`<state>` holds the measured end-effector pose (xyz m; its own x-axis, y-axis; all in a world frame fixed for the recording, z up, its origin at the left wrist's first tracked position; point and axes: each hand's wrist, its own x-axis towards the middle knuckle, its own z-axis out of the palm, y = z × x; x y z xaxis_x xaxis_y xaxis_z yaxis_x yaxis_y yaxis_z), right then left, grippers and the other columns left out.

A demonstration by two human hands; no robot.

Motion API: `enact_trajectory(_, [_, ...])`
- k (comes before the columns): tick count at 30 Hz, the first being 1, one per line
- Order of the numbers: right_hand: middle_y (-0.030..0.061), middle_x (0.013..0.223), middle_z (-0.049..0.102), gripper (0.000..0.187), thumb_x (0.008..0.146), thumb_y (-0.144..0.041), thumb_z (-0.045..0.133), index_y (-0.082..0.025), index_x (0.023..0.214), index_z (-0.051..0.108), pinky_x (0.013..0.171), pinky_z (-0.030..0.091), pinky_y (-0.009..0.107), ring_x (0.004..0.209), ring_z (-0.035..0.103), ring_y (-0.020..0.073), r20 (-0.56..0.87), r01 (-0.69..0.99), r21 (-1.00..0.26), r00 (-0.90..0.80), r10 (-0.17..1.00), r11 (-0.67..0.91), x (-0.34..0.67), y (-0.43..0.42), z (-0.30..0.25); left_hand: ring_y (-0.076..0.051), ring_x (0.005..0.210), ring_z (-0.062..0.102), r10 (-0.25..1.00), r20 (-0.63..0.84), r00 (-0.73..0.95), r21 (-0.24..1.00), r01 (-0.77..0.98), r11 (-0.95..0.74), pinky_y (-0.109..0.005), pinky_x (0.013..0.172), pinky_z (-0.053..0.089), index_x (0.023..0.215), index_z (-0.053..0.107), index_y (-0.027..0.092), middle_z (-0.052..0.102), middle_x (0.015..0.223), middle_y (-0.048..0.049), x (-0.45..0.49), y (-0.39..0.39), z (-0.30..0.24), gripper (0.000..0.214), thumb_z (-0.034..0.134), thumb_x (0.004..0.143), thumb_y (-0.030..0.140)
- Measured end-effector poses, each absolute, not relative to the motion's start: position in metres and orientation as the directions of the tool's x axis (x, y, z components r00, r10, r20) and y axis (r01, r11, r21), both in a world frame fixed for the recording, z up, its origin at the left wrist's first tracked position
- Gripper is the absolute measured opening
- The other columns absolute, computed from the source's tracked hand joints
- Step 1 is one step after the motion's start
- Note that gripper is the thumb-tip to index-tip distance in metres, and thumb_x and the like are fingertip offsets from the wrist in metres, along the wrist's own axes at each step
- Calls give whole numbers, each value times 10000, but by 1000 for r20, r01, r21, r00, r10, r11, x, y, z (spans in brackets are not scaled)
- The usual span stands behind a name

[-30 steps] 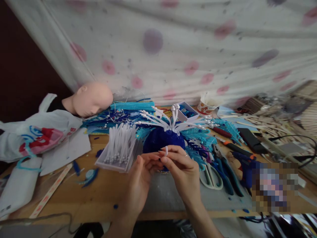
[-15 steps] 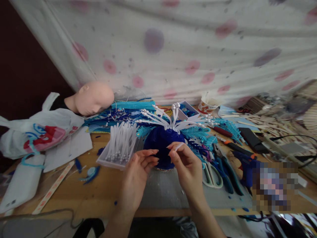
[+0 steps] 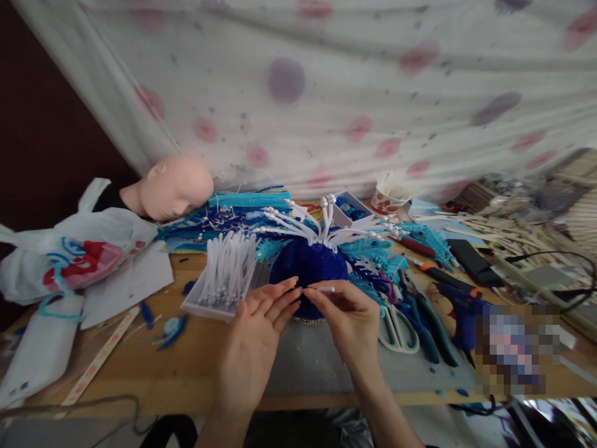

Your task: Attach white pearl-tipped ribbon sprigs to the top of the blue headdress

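My right hand [image 3: 347, 314] pinches a short white stick-like piece [image 3: 325, 289], perhaps a stem like those in the tray; its tip by the fingertips is too small to make out. My left hand [image 3: 261, 323] lies palm up, its fingers stretched out close to the right fingertips. Just behind both hands sits a dark blue dome-shaped headpiece [image 3: 308, 264]. White stems with pearl ends [image 3: 329, 224] fan out from its top, and a beaded trim runs along its lower edge. Left of it, a white tray [image 3: 205, 309] holds many white pearl-ended stems [image 3: 228, 267].
A mannequin head [image 3: 177, 186] lies at the back left beside a plastic bag [image 3: 84, 249]. Scissors [image 3: 398, 330], pliers [image 3: 429, 323] and a blue glue gun [image 3: 459, 311] lie on the right. A small box [image 3: 352, 208] and paper cup [image 3: 388, 196] stand behind.
My right hand has turned, so the white piece now lies nearly level, and its fingertips have moved left to meet my left fingers. My left hand has opened flatter, palm up.
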<state>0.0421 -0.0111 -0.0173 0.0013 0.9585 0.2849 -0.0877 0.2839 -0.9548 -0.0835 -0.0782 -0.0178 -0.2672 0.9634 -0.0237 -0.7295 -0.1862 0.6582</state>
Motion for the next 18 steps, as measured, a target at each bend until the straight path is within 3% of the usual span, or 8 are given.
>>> enact_trajectory(4, [22, 723, 789, 69, 682, -221, 847, -249, 685, 784, 550, 559, 272, 599, 694, 173, 242, -90, -966, 19, 970, 243, 45, -9, -14, -296, 1276, 612, 947, -29, -320, 699, -684, -210, -488, 1135, 404, 1061, 764, 213, 733, 1262, -126, -86, -79, -19, 398, 579, 924, 537])
enact_trajectory(10, [20, 634, 742, 104, 746, -322, 796, -219, 731, 789, 454, 493, 240, 498, 609, 136, 137, -87, -988, -158, 978, 124, 38, -13, -14, -291, 1345, 546, 964, 5, -266, 763, -622, -176, -490, 1206, 266, 1186, 713, 241, 729, 1275, -106, -80, -83, -27, 457, 536, 934, 579])
enact_trajectory(15, [-2, 614, 671, 168, 838, -334, 703, -193, 747, 704, 478, 464, 213, 520, 589, 117, 213, -55, -977, -216, 953, 206, 35, -18, -15, -306, 1346, 533, 911, 72, -405, 906, -356, -230, -496, 1227, 194, 1293, 657, 256, 734, 1264, -93, -75, -89, -33, 497, 567, 920, 573])
enact_trajectory(18, [-12, 605, 642, 174, 871, -325, 673, -193, 759, 674, 494, 456, 213, 532, 589, 117, 264, -56, -965, -226, 938, 258, 36, -20, -15, -314, 1367, 513, 892, 82, -444, 926, -296, -233, -482, 1223, 234, 1282, 671, 249, 726, 1277, -103, -73, -93, -32, 498, 599, 902, 563])
